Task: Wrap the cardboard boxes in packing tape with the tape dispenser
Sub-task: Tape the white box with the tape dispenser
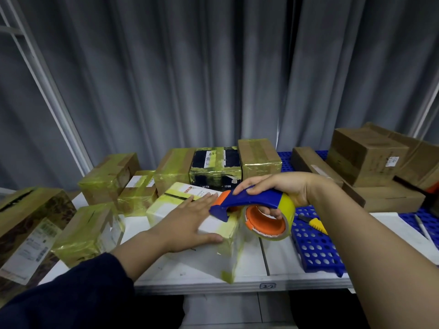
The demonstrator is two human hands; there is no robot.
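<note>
Item: white box (206, 260), near centre of the white table (237, 279); left hand (190, 222) pressed flat on top, fingers straight, evidently to steady it. Right hand (280, 186) wrapped round the tape dispenser (256, 200), whose nose meets the box's right top edge, likely laying tape. Taped boxes (107, 179) left and far, brown boxes (365, 155) far right, blue perforated mat (316, 245) right, grey curtain (213, 79) behind.

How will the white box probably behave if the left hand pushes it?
The white box probably slides easily: glossy tape covers its near corner and the table looks smooth. It seems stiff, since the flat left hand resting on top leaves no dent. Longer than tall, it should not tip.
</note>
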